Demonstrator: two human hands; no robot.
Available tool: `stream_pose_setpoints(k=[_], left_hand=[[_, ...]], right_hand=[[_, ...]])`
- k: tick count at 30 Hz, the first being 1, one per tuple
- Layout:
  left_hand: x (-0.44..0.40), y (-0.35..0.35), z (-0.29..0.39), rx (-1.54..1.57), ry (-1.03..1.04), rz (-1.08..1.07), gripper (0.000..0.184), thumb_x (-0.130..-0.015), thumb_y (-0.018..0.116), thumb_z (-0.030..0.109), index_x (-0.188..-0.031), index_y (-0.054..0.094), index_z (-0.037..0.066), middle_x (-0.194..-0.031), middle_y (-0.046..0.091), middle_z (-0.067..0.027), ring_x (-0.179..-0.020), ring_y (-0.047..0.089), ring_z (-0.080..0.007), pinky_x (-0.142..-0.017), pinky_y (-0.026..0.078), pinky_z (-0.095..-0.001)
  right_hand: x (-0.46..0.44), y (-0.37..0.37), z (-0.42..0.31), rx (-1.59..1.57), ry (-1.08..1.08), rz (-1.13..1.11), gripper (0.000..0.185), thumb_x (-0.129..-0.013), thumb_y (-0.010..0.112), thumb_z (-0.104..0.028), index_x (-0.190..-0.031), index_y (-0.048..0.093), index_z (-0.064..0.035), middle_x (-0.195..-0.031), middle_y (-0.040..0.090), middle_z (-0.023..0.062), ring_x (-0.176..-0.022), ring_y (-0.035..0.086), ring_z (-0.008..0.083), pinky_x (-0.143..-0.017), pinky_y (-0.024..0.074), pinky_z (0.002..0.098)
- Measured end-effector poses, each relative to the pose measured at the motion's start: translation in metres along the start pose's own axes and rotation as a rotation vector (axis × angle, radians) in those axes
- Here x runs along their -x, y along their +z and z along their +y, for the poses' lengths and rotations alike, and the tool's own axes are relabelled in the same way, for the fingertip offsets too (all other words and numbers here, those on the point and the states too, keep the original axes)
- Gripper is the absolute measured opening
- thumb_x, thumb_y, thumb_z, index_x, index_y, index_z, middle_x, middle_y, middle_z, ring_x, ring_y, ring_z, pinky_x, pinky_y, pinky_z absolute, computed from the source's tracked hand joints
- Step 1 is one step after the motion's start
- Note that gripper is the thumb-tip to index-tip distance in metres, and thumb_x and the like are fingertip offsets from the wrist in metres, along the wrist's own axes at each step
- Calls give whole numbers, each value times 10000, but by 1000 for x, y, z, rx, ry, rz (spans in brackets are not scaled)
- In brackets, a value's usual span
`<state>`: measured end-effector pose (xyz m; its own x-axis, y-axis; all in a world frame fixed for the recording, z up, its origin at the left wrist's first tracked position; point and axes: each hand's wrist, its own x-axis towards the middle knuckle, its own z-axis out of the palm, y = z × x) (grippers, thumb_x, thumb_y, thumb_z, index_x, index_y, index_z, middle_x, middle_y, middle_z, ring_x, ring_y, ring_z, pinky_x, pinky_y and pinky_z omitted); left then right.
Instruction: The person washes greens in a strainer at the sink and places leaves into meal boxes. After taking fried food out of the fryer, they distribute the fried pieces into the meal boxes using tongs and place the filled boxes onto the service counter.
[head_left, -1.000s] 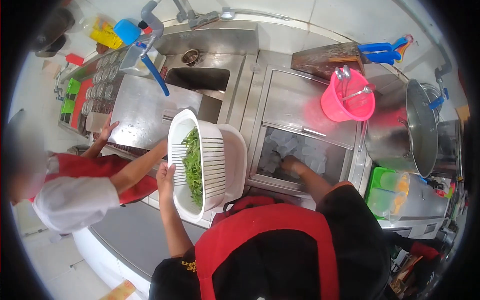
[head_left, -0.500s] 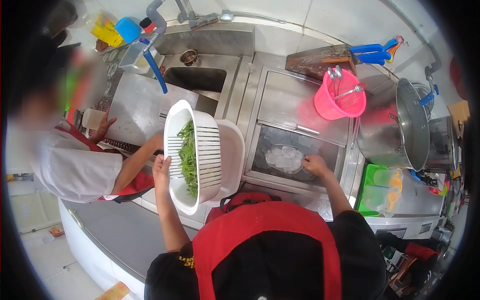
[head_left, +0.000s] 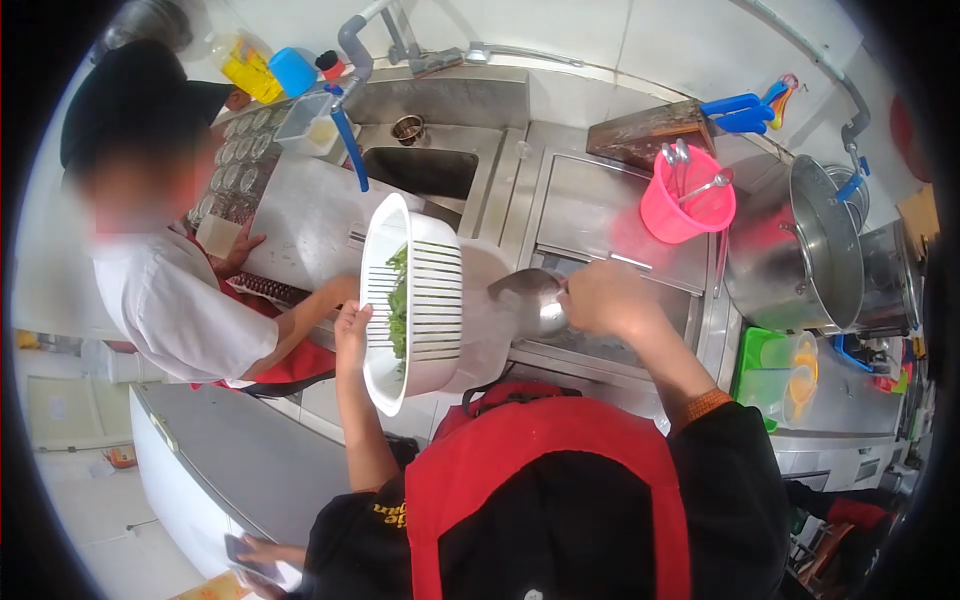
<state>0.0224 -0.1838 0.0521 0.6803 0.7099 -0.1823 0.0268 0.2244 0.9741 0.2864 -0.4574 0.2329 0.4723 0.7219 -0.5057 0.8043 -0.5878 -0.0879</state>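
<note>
Now brings metal bowl (head_left: 543, 304), clasped in right hand (head_left: 612, 300), from bin (head_left: 577, 362) at one o'clock towards tub (head_left: 486, 350) at twelve, left hand (head_left: 352, 328) gripping basket (head_left: 436, 345) at eleven.

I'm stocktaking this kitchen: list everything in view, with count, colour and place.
colander: 1, white, left of centre
leafy greens: one batch, green, in colander
tub: 1, whitish, beside colander
metal scoop: 1, silver, centre
bucket: 1, pink, on steel lid
spoons: 3, silver, in bucket
stockpot: 1, silver, right
wooden block: 1, brown, behind bucket
sink: 1, silver, beyond colander
cup: 1, blue, upper left
bottle: 1, yellow, beside cup
tray: 1, green, right
jugs: 2, clear, at tray
co-worker: 1, white shirt, left
bystander's hand: 1+, bare, lower left
left hand: 1, bare, grip on colander
right hand: 1, bare, grip on metal scoop
</note>
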Motion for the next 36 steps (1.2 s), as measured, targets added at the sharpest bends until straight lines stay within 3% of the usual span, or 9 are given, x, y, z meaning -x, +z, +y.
stream_pose_setpoints(k=[8,14,20,21,25,28,29,33,36], left_hand=[[-1,-4,-12,3,-10,26,127,-924,526,128,-809,526,73,-765,607,-8,-638,519,-45,-611,426,-202],[0,2,-8,-115,1,50,117,-915,543,100,-806,517,66,-750,598,-2,-634,505,-43,-603,416,-205],[8,23,23,-760,107,17,123,-819,614,40,-773,501,48,-690,554,-1,-617,482,-62,-564,395,-231],[11,33,34,-779,56,27,168,-764,645,78,-737,493,12,-704,543,-98,-632,505,-150,-591,416,-307],[9,29,18,-885,221,54,176,-716,682,54,-801,541,-8,-847,615,-160,-716,588,-244,-661,460,-341],[9,29,2,-601,232,98,227,-698,699,46,-885,585,-12,-875,628,-160,-806,616,-268,-742,474,-342],[7,18,-9,-848,150,172,371,-727,686,99,-1063,584,-22,-928,639,-176,-894,621,-271,-812,468,-346],[6,13,8,-289,-501,-237,520,-802,641,176,-1248,483,-41,-1108,603,-146,-956,602,-235,-822,481,-355],[19,8,13,-195,-601,-222,523,-798,630,151,-1257,468,-40,-1121,593,-158,-960,600,-230,-821,494,-344]], right_hand=[[25,4,53,-6,230,165,291,-801,567,-277,-866,694,-23,-846,676,180,-856,654,333,-754,515,435],[-10,147,105,14,304,-118,370,-811,554,-378,-922,694,-54,-955,671,176,-914,648,328,-790,509,428],[-15,228,104,-212,260,-102,403,-816,585,-347,-1100,619,-62,-1067,637,189,-1012,607,347,-856,487,442],[-11,224,102,-255,248,-83,411,-816,593,-331,-1128,602,-62,-1082,629,191,-1030,597,350,-869,481,446],[-20,188,111,-280,214,245,423,-789,633,-235,-1165,555,-58,-1144,577,190,-1073,543,363,-890,458,456],[-32,151,115,-178,200,647,485,-743,655,-182,-1189,507,-59,-1195,526,174,-1090,505,356,-875,446,465],[-36,142,115,-137,199,764,507,-728,660,-169,-1194,494,-59,-1204,513,170,-1093,497,351,-866,443,470],[-61,168,129,-10,237,561,517,-704,667,-169,-1171,477,-56,-1167,505,163,-1096,489,333,-847,432,485],[-58,178,122,-11,251,525,460,-711,668,-186,-1122,512,-53,-1093,548,163,-1053,526,335,-838,438,487]])
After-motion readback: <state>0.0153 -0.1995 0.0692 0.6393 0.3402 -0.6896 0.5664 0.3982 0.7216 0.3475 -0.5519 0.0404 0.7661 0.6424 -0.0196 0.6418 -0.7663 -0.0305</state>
